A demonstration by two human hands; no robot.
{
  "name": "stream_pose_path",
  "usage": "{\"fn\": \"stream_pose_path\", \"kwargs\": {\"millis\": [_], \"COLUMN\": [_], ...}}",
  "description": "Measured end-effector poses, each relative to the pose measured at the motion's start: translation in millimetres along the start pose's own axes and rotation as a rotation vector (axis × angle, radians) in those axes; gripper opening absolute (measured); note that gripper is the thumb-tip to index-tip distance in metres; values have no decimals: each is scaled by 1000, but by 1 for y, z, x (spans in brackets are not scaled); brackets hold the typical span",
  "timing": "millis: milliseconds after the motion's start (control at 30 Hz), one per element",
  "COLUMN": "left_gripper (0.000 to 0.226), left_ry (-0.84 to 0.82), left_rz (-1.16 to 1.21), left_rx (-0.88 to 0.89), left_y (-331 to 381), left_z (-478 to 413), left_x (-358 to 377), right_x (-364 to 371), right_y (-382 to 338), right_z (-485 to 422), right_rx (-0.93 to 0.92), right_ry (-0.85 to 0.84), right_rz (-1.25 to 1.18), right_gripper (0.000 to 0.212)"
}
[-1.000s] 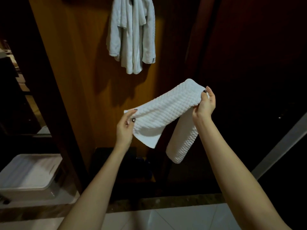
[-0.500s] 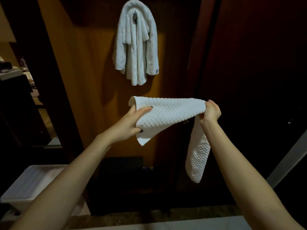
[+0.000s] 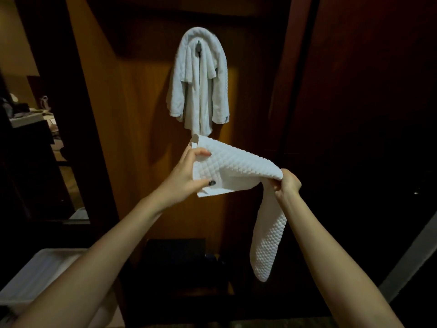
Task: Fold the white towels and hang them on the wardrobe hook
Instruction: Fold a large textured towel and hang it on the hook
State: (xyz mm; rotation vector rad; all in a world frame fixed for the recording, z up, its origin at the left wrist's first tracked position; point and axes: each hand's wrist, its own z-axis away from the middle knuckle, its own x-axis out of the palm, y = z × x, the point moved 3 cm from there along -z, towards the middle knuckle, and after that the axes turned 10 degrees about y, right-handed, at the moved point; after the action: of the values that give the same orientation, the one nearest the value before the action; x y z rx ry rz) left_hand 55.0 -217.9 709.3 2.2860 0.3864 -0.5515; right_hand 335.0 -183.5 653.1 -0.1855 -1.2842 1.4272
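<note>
1. White quilted towel (image 3: pixel 238 165) held in mid-air at frame centre, in front of the wooden wardrobe panel (image 3: pixel 142 119).
2. Left hand (image 3: pixel 186 177): grip closed on the towel's left end. Thumb lies over the top face and the fingers are under the lower edge; dark nail polish visible. That end shows layered edges, so it is folded at least once.
3. Right hand (image 3: pixel 287 184): grip pinched shut on the towel's right end, at about 3 o'clock from the left hand and slightly lower.
4. Between the hands the towel spans as a sloping band, high at the left and lower at the right.
5. From the right hand a long tail of the towel hangs straight down toward 6 o'clock, free of contact.
6. At 12 o'clock from the held towel: wardrobe hook (image 3: pixel 199 47) on the panel, carrying hung white towels (image 3: pixel 198 91). Their lowest tip is just above the held towel's upper left corner; contact cannot be judged.
7. At 8 o'clock, low left: white plastic bin (image 3: pixel 35 275), partly behind the left forearm.
</note>
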Motion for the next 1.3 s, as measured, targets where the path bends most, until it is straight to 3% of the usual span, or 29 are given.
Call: {"fn": "stream_pose_path", "kwargs": {"millis": [67,100,200,267,433,567,633,667,733,800,833,900,1067,1300], "left_gripper": [70,73,70,57,36,36,33,30,23,20,21,21,21,31], "left_ry": [-128,-117,138,350,623,521,448,413,321,221,185,115,-41,79], "left_rz": [-13,33,387,568,629,664,667,646,606,593,602,662,675,669], "left_rx": [-37,-38,-156,-272,-295,-193,-174,-173,-190,-227,-245,-269,-285,-453], "left_y": [-8,-9,-8,-9,-3,14,20,21,22,19,16,13,11,-3], "left_z": [7,8,4,2,2,-27,-47,-55,-65,-66,-63,-56,-44,-11], "left_x": [4,4,-3,-5,4,3,4,6,18,35,42,50,29,5], "right_x": [0,0,0,0,-2,-10,-22,-28,-27,-6,5,25,40,46], "right_y": [-3,-4,-3,0,15,33,41,42,32,7,-5,-22,-31,-5], "right_z": [-3,-4,-8,-9,-6,-2,3,4,10,32,49,81,101,112], "right_rx": [-11,-10,27,55,83,148,158,78,-271,-628,-724,-816,-713,-697], "right_ry": [10,7,-20,-50,-100,-220,-313,-352,-436,-607,-754,-1033,-1238,-1289], "right_rz": [29,35,40,28,46,203,441,650,967,867,761,643,669,729], "right_gripper": [25,24,18,17,13,13,13,12,18,14,10,23,34,9]}}
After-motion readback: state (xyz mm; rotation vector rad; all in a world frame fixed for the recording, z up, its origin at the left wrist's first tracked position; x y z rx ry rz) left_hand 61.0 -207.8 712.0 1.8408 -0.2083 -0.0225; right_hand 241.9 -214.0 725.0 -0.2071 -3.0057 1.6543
